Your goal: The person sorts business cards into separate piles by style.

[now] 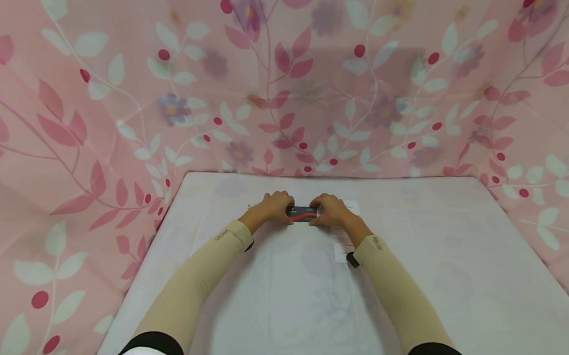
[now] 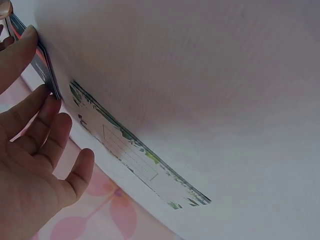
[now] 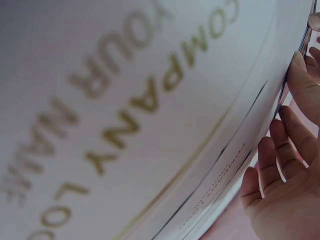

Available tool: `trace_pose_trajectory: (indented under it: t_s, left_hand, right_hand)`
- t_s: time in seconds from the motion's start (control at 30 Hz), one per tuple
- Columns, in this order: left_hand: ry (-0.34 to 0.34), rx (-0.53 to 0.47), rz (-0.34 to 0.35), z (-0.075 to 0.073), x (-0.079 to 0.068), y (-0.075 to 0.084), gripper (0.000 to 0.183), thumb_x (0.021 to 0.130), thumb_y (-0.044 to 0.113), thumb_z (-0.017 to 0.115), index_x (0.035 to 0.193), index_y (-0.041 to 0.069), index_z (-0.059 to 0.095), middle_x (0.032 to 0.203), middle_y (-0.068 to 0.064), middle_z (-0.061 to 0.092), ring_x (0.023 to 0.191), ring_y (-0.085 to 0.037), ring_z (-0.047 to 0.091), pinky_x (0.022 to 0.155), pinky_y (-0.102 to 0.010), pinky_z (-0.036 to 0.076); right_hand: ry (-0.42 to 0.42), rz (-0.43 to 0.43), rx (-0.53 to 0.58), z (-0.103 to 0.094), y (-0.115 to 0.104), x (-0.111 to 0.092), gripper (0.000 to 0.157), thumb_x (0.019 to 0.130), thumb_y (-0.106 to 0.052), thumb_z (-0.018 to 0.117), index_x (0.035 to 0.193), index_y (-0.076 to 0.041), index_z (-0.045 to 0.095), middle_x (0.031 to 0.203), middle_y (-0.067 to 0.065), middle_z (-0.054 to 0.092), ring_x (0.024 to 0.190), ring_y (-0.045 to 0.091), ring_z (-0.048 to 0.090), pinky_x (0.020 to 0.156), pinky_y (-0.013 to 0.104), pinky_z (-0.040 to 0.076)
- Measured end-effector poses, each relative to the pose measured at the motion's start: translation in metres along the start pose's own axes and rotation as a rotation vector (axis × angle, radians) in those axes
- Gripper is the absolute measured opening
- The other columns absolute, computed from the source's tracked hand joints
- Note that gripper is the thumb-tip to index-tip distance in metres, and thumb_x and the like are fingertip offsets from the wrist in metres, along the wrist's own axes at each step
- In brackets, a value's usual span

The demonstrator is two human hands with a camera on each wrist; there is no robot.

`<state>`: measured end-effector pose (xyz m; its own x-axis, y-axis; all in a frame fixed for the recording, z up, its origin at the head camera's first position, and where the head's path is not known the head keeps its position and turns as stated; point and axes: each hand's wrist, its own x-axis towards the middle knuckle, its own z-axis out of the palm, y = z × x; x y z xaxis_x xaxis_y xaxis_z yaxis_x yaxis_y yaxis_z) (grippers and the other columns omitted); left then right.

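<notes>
A dark card (image 1: 304, 214) with a red curved stripe is held between both hands at the far part of the table. My left hand (image 1: 278, 206) pinches its left end, thumb on the near side and fingers behind. At the right end, my right hand (image 1: 331, 211) grips it the same way. More than one thin edge shows on the dark card in the left wrist view. Beside the left hand lies a white card with green leaf borders (image 2: 132, 150). White cards with gold company lettering (image 3: 145, 102) lie near the right hand.
A white cloth covers the table (image 1: 286, 308), and its far edge runs just beyond the hands. Pink floral curtain (image 1: 290, 91) hangs behind and at both sides. White paper cards (image 1: 341, 252) lie under and beside the right wrist.
</notes>
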<state>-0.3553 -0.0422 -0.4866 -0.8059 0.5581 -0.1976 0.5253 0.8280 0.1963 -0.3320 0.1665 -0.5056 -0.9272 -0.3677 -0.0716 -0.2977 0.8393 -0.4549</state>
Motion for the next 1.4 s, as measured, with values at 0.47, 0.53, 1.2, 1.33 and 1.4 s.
trace_pose_trajectory:
  t_s: [0.47, 0.53, 1.2, 1.33, 1.4]
  left_hand:
    - [-0.004, 0.032, -0.009, -0.001, -0.001, 0.000, 0.048, 0.070, 0.040, 0.077, 0.108, 0.016, 0.061, 0.098, -0.001, 0.054, 0.090, -0.019, 0.048, 0.083, -0.044, 0.034]
    - [-0.010, 0.029, -0.003, -0.002, -0.001, 0.001, 0.048, 0.070, 0.039, 0.077, 0.109, 0.015, 0.061, 0.098, -0.002, 0.054, 0.091, -0.019, 0.048, 0.083, -0.044, 0.034]
    - [0.015, 0.057, -0.003, -0.003, -0.003, 0.007, 0.053, 0.070, 0.030, 0.077, 0.116, 0.020, 0.053, 0.107, -0.003, 0.052, 0.101, -0.023, 0.046, 0.086, -0.045, 0.033]
    - [0.012, 0.002, 0.041, -0.005, -0.002, 0.010, 0.050, 0.072, 0.031, 0.076, 0.116, 0.021, 0.054, 0.113, -0.003, 0.051, 0.105, -0.022, 0.047, 0.088, -0.047, 0.032]
    - [0.035, -0.045, 0.078, -0.009, 0.001, 0.015, 0.047, 0.075, 0.032, 0.073, 0.117, 0.020, 0.054, 0.118, -0.004, 0.051, 0.109, -0.022, 0.046, 0.091, -0.048, 0.032]
  right_hand:
    - [-0.006, -0.012, -0.032, 0.001, -0.006, -0.002, 0.056, 0.068, -0.039, 0.079, 0.116, -0.016, 0.061, 0.116, 0.002, 0.057, 0.106, 0.025, 0.049, 0.093, 0.050, 0.034]
    - [-0.004, -0.011, -0.041, 0.001, -0.007, -0.002, 0.056, 0.069, -0.039, 0.079, 0.117, -0.016, 0.061, 0.115, 0.002, 0.056, 0.105, 0.025, 0.049, 0.093, 0.050, 0.034]
    - [0.119, -0.084, -0.228, 0.000, -0.019, -0.010, 0.064, 0.070, -0.040, 0.078, 0.123, -0.015, 0.053, 0.113, 0.009, 0.052, 0.105, 0.029, 0.049, 0.088, 0.047, 0.037]
    - [0.131, -0.149, -0.222, -0.010, -0.012, -0.022, 0.060, 0.075, -0.036, 0.074, 0.126, -0.013, 0.052, 0.116, 0.010, 0.053, 0.106, 0.030, 0.050, 0.088, 0.048, 0.038]
    - [0.140, -0.161, -0.170, -0.021, -0.004, -0.029, 0.056, 0.077, -0.032, 0.073, 0.125, -0.012, 0.052, 0.116, 0.011, 0.054, 0.106, 0.029, 0.051, 0.087, 0.048, 0.040]
